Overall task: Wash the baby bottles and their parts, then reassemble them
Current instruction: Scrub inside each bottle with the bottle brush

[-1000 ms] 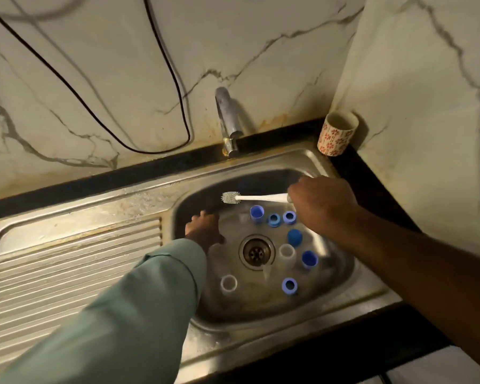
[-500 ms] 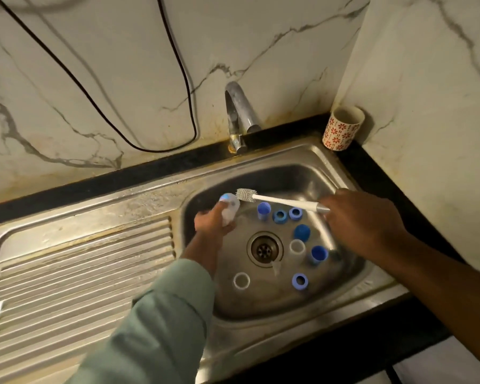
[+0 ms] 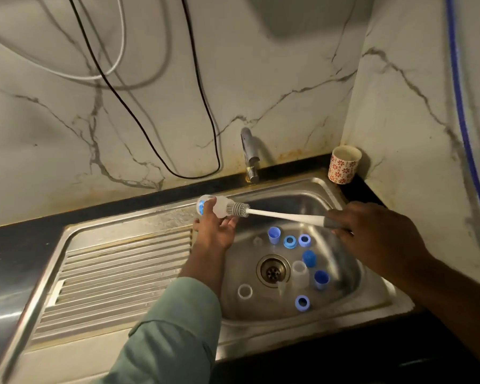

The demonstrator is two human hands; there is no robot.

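A small clear baby bottle (image 3: 216,208) was held on its side by the left hand (image 3: 215,232), above the back left edge of the sink bowl (image 3: 341,297). The grip of that hand was wrapped round the bottle, with the fingers curled under it. A white bottle brush (image 3: 277,214) was held by its handle in the right hand (image 3: 372,236), and that grip was closed tight round the handle. The grey bristle head of the brush was right at the open mouth of the bottle; how far in it went could not be told.

Down in the bowl, blue caps and rings (image 3: 290,241) and clear bottle parts (image 3: 299,273) were spread around the drain (image 3: 273,271). A tap (image 3: 248,153) was set behind the sink. A flowered cup (image 3: 343,164) was stood on the dark bench (image 3: 17,261) in the back corner.
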